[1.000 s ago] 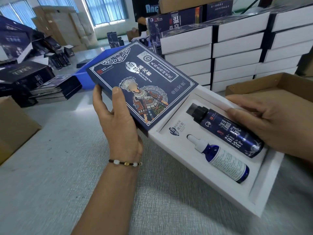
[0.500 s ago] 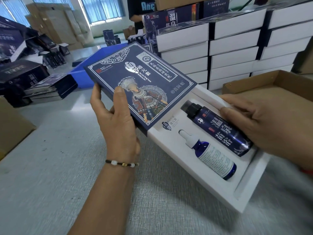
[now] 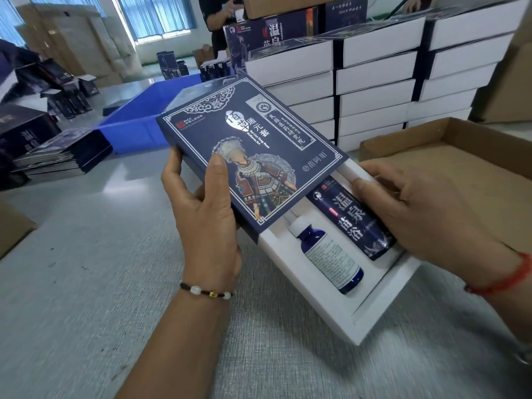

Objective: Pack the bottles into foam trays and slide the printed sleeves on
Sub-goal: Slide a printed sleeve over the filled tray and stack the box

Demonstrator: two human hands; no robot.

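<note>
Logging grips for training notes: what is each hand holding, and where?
Left hand grips the printed sleeve at its near edge; right hand holds the foam tray by its far side.

Beaded bracelet (image 3: 207, 292) — red cord (image 3: 502, 279)

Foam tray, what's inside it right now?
The tray holds a dropper bottle and a dark bottle. The sleeve covers both tops.

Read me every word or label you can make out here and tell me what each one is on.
"PICC": printed sleeve, top corner.
"Bai Cao Tong Yuan Wellness Set": same sleeve, centre.
"苗阿姐": sleeve, lower edge.
"温泉苗浴": dark bottle.
Dropper bottle label: too small to read.
"温": dark box behind the stacks.
</note>
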